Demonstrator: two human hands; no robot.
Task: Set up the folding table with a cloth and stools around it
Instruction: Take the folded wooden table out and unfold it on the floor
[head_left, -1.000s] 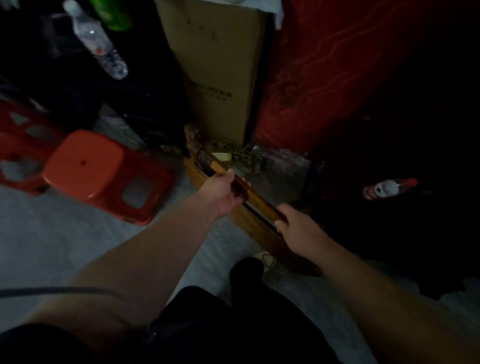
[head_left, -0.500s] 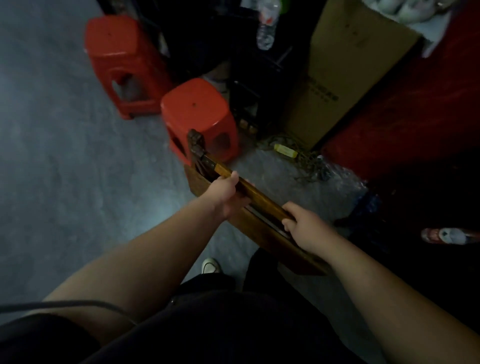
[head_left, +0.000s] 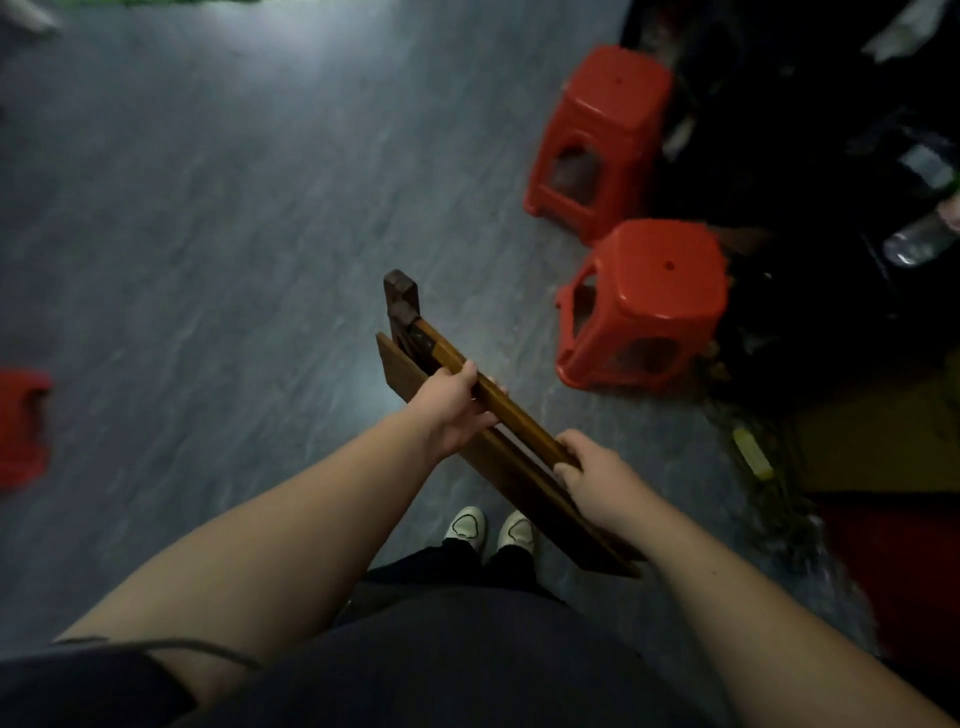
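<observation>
Head view: both hands carry the folded table (head_left: 498, 441), still on edge, out over open grey floor (head_left: 208, 234), having turned away from the cardboard box and red wall. Left hand (head_left: 452, 410) and right hand (head_left: 597, 478) each grip its top rail. Two red stools (head_left: 644, 301) stand near, a third (head_left: 21, 426) well apart. No writing is legible.

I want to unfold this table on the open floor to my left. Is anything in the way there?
Nothing visible blocks it. The folded table, gripped by the left hand and right hand, has bare floor leftward; only one red stool stands at the far left edge.
</observation>
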